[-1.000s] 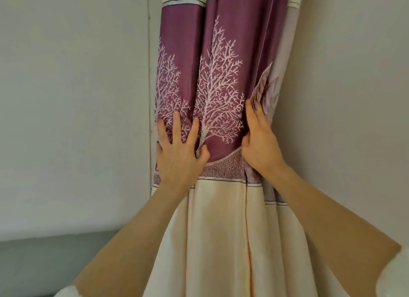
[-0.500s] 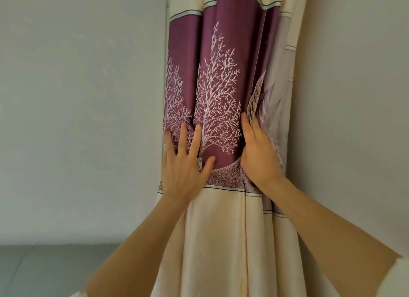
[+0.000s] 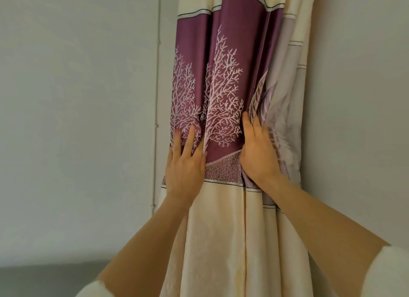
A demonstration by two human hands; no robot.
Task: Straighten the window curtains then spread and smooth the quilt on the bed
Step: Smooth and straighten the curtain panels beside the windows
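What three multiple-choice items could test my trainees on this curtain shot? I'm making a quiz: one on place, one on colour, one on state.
1. Where is the left hand?
A. On the curtain's left fold
B. On the wall
C. On a bed

2. What colour is the band with the tree pattern?
A. Green
B. Purple
C. Blue

3. How is the right hand?
A. Fisted, clear of the cloth
B. Hanging down
C. Open, pressed into a fold

Answers: 1 A, its fingers lie on the left fold. 2 B, purple under white trees. 3 C, fingers straight against the cloth.

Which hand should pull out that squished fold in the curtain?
Probably the right hand. Its fingertips sit at the bunched fold on the curtain; the left hand lies flat on the other edge.
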